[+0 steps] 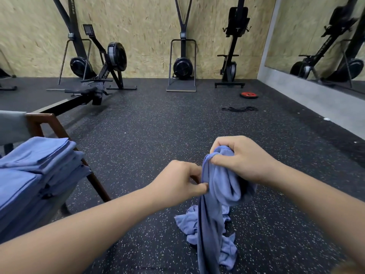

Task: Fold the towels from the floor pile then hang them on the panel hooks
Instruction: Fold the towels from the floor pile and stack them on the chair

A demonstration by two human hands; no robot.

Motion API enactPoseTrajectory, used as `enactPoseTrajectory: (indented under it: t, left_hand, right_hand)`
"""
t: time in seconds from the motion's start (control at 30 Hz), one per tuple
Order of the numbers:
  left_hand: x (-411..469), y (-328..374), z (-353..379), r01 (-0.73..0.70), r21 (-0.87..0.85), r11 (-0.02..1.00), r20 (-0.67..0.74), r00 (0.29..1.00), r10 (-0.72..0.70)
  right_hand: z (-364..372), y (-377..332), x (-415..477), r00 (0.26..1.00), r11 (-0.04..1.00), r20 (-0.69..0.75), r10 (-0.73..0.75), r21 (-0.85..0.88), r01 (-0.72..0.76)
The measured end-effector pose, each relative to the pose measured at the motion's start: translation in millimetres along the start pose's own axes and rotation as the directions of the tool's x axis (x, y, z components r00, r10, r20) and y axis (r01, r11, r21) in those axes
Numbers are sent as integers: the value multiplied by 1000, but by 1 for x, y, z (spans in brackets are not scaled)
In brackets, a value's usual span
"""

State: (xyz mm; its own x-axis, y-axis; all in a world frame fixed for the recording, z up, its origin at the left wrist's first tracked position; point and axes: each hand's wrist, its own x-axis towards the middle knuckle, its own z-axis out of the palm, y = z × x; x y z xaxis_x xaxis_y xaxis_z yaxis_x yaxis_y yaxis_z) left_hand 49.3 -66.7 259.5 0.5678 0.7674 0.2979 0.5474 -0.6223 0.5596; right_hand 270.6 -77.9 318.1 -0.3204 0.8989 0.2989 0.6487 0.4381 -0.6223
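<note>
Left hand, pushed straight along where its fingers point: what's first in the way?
The blue towel: the left hand pinches its hanging edge, fingers pointing right. Going on, it would press into that bunched cloth, then probably the right hand gripping the top; depth is unclear.

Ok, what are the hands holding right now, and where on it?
Both hold one blue towel: the right hand bunches its top edge, the left hand pinches the hem just below.
</note>
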Motion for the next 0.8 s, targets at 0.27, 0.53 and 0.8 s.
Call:
enactPoseTrajectory:
  t: [0.27,0.53,0.8]
  left_hand:
    - [8,-34,-2,78,120,990,-44,996,-73]
    - [13,-60,-26,197,2,980,-132,972,-195]
    - [8,-25,-44,78,-76,994,-83,993,-84]
  right_hand:
    - [-28,9,1,974,1000,-226,11,13,-8]
    - [-35,22,1,955,992,-288,68,-83,-95]
    - [-7,20,-6,995,992,-46,87,-92,-91]
